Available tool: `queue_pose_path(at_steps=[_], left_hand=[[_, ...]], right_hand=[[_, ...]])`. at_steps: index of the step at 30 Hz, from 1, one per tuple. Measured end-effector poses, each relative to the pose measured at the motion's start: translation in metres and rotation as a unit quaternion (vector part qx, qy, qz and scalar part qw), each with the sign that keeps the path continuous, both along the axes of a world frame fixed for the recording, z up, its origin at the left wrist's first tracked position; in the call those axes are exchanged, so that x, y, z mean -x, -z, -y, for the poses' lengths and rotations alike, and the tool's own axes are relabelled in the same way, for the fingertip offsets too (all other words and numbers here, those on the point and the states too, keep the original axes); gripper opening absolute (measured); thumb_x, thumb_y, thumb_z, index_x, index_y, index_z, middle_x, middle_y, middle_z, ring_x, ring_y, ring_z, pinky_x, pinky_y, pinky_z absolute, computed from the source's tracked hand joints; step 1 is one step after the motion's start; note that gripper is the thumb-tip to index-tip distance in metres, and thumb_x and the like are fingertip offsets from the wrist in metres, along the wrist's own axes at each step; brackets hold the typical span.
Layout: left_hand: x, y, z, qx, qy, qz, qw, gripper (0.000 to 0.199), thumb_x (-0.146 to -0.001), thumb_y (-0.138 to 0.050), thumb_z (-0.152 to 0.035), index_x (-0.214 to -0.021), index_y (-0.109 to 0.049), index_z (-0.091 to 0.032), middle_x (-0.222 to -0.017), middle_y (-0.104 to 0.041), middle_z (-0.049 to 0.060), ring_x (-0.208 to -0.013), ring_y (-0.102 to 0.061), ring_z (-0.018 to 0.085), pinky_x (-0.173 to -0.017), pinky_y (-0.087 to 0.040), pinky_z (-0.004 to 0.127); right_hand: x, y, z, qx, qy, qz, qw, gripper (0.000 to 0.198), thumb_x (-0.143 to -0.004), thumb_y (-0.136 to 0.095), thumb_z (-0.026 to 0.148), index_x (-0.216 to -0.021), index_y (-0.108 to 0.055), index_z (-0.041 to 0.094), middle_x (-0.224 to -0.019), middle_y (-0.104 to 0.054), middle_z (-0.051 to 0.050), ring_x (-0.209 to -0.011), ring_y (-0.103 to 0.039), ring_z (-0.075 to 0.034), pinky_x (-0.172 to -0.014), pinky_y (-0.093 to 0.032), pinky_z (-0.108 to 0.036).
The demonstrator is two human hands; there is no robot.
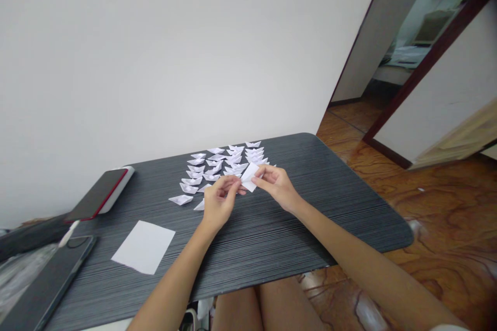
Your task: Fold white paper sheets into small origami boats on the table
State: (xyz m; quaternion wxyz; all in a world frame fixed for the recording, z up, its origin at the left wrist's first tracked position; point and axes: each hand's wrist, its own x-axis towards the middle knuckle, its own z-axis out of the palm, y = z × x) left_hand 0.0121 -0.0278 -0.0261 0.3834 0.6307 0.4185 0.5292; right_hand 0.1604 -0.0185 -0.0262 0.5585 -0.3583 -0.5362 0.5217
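Observation:
Between my two hands is a small folded white paper (249,176), held up above the table. My left hand (221,200) pinches its left corner between thumb and fingers. On the opposite side, my right hand (277,184) grips the paper's right edge, thumb in front. Just behind the hands stand several folded paper boats (215,165) in rough rows, some of them hidden by my fingers. A flat square sheet of white paper (144,246) lies to the left of my left forearm.
The dark, striped table (310,181) stands against a white wall (174,51). A tablet-like device (99,194) with a red edge lies at the left. Nearer is a phone (54,284) with a white cable plug (69,234). Wooden floor (446,217) lies beyond the table's right edge.

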Motion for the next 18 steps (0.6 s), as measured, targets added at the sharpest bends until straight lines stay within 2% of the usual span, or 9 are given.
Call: queue_pose_path(at_steps=[4, 8, 13, 18], left_hand=[[-0.0006, -0.0016, 0.0018, 0.000, 0.029, -0.012, 1.000, 0.018, -0.075, -0.052, -0.030, -0.082, -0.052, -0.013, -0.067, -0.064, 0.004, -0.058, -0.062, 0.014, -0.061, -0.052, 0.027], [0.0005, -0.0030, 0.0004, 0.027, 0.070, -0.003, 0.997, 0.025, -0.079, -0.046, -0.031, -0.095, -0.051, -0.012, -0.064, -0.066, 0.004, -0.057, -0.062, 0.014, -0.061, -0.052, 0.027], [0.0004, -0.0032, -0.0012, 0.041, 0.082, -0.006, 0.996, 0.023, -0.077, -0.049, -0.031, -0.083, -0.057, -0.010, -0.062, -0.067, 0.006, -0.055, -0.063, 0.016, -0.057, -0.052, 0.028], [-0.0011, -0.0022, 0.0007, 0.073, 0.108, 0.012, 0.991, 0.023, -0.075, -0.052, -0.029, -0.083, -0.057, -0.008, -0.063, -0.067, 0.008, -0.058, -0.064, 0.019, -0.058, -0.053, 0.031]], right_hand=[[0.0004, 0.0026, -0.0012, 0.011, 0.017, -0.020, 1.000, 0.024, -0.059, -0.066, 0.032, -0.061, -0.048, 0.016, -0.061, -0.050, 0.002, -0.058, -0.048, -0.009, -0.059, -0.040, -0.024], [0.0006, 0.0027, -0.0009, 0.008, 0.014, -0.019, 1.000, 0.024, -0.059, -0.066, 0.030, -0.058, -0.047, 0.016, -0.061, -0.053, 0.002, -0.059, -0.049, -0.010, -0.060, -0.040, -0.024], [0.0002, -0.0001, 0.0008, -0.003, 0.001, -0.007, 1.000, 0.021, -0.061, -0.065, 0.027, -0.058, -0.047, 0.016, -0.061, -0.052, 0.002, -0.059, -0.049, -0.009, -0.060, -0.039, -0.024], [-0.0001, -0.0002, 0.0011, -0.007, 0.005, -0.004, 1.000, 0.021, -0.061, -0.065, 0.028, -0.058, -0.048, 0.016, -0.061, -0.052, 0.002, -0.059, -0.048, -0.009, -0.059, -0.039, -0.024]])
